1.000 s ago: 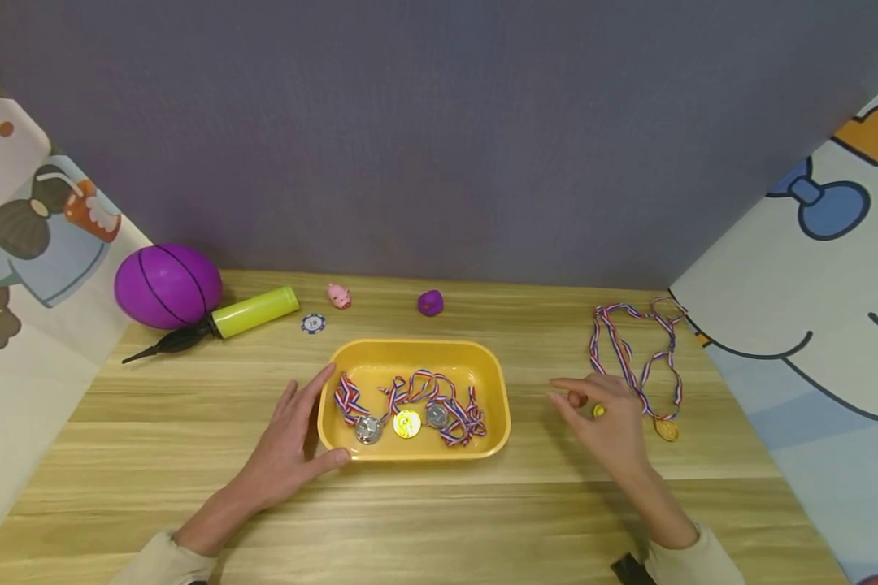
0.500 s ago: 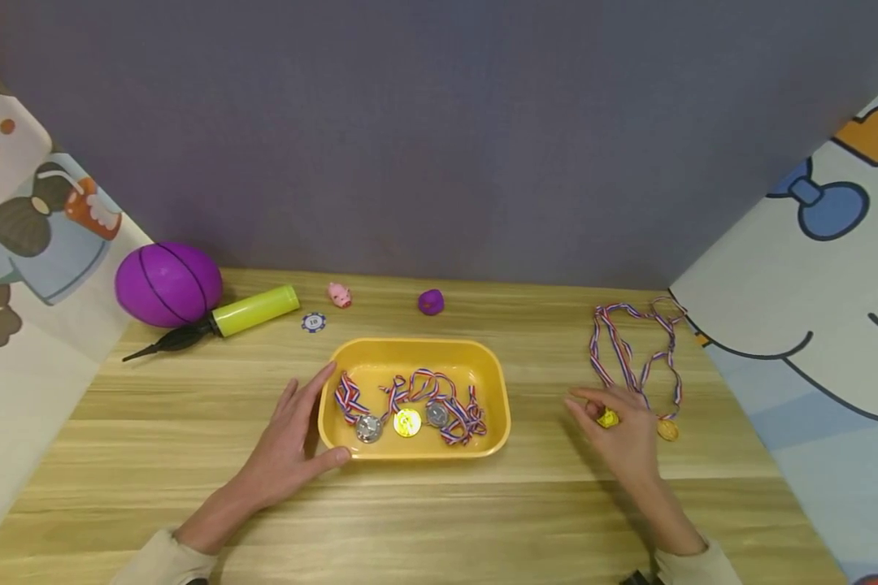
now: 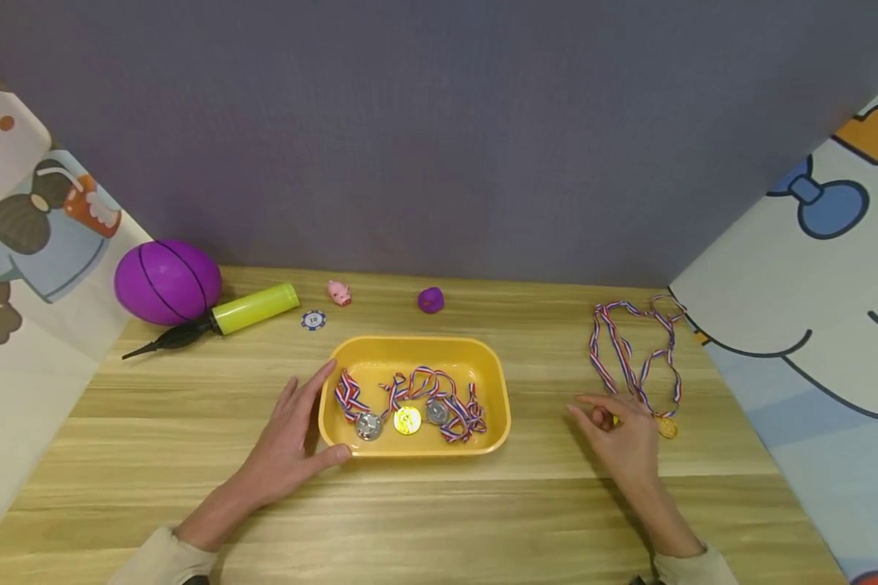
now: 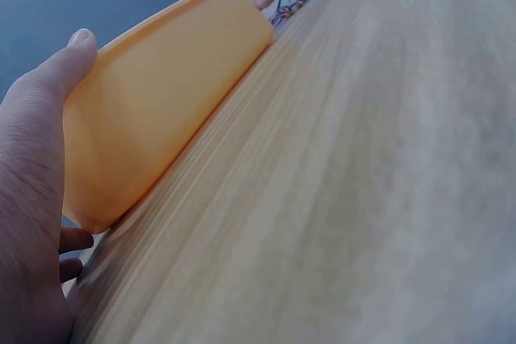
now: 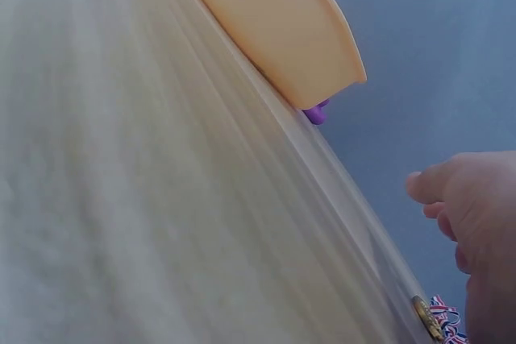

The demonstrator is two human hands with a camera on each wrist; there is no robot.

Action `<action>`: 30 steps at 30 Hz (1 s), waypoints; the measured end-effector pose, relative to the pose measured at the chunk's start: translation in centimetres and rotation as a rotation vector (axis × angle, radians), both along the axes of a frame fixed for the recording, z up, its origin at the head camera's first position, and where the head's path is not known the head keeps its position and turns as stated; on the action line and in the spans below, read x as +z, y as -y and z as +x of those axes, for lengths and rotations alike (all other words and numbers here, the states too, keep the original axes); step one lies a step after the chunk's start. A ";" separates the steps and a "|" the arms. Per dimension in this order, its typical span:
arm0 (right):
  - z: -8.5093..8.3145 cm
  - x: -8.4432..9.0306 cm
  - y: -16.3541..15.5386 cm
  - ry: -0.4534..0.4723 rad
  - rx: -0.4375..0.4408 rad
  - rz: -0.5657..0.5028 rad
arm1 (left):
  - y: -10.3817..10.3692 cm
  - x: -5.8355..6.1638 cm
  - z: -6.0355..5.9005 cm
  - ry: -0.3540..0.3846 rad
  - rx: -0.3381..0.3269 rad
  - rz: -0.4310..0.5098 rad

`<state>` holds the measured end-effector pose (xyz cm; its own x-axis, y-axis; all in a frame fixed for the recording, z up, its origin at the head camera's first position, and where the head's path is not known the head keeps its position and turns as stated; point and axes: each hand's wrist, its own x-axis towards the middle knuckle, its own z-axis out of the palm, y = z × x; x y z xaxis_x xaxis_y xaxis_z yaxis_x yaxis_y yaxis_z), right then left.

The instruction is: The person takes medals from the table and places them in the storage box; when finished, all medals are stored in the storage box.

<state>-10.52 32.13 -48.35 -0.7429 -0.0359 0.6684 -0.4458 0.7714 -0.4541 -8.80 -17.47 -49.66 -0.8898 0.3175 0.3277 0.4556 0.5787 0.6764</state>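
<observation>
My left hand [image 3: 281, 443] grips the left end of the yellow tray [image 3: 502, 398], thumb at the near rim and fingers along the far corner. Inside lie a gold medal [image 3: 407, 420], two silver medals [image 3: 369, 426] and their red, white and blue ribbons [image 3: 428, 378]. To the right, my right hand [image 3: 622, 439] hovers low with bent fingers, thumb and index tips close together. A gold piece [image 3: 616, 421], mostly hidden, shows past its fingers. Another gold medal [image 3: 667, 427] lies beside the hand. In the right wrist view my right hand [image 5: 484, 215] stands above a medal [image 5: 427, 318].
Two striped ribbons [image 3: 622, 341] spread beyond the right hand. Along the back are a purple ball [image 3: 168, 280], a yellow-green hand pump [image 3: 256, 309], a pink toy pig [image 3: 340, 293], a poker chip [image 3: 313, 320] and a small purple toy [image 3: 431, 300]. A grey wall stands behind.
The right hand has shifted right and slightly nearer, its thumb and index tips drawing closer together. The left hand and the tray stay in place.
</observation>
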 end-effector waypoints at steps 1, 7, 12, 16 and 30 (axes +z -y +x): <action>0.0 0.0 0.0 0.007 -0.003 0.005 | 0.0 0.0 0.0 0.002 -0.001 0.000; 0.2 0.0 -0.3 0.047 -0.017 0.005 | 0.0 0.3 0.2 -0.007 -0.001 -0.004; 0.2 0.1 -0.9 0.055 -0.028 -0.001 | 0.0 0.3 0.1 -0.006 -0.008 -0.002; 0.1 0.1 -1.5 0.054 -0.043 0.010 | 0.0 0.1 0.0 0.005 -0.008 0.002; -0.2 0.1 -3.8 -0.003 -0.014 0.171 | 0.0 0.1 0.0 -0.003 -0.005 0.006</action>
<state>-10.70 35.89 -48.27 -0.7420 -0.1386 0.6559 -0.4356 0.8434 -0.3146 -8.77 -17.48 -49.54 -0.8874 0.3197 0.3322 0.4603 0.5728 0.6782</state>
